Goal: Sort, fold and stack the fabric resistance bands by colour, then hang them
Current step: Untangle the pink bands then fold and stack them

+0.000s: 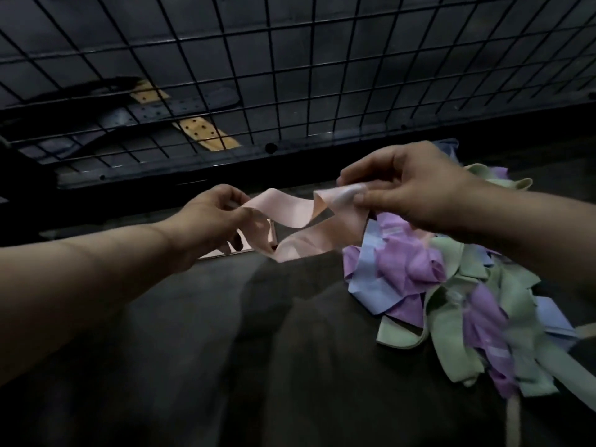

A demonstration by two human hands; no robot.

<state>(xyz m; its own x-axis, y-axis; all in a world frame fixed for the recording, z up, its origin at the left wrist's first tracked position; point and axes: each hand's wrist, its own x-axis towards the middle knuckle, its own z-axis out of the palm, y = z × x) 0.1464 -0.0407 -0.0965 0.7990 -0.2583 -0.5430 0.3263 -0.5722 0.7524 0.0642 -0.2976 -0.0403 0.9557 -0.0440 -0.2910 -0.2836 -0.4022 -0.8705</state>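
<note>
A pale pink fabric band [290, 214] hangs twisted between my two hands above the dark surface. My left hand [209, 221] pinches its left end between thumb and fingers. My right hand [406, 188] pinches its right end, fingers curled over the fabric. The band's lower loop sags to the surface near a flat pink piece [238, 248] under my left hand. To the right lies a loose pile of bands [451, 285] in purple, blue and green, partly hidden by my right forearm.
A black wire grid panel [290, 75] stands behind the hands, with dark and tan perforated straps [206, 133] lying beyond it. The dark cloth-covered surface [225, 366] stretches in front of me.
</note>
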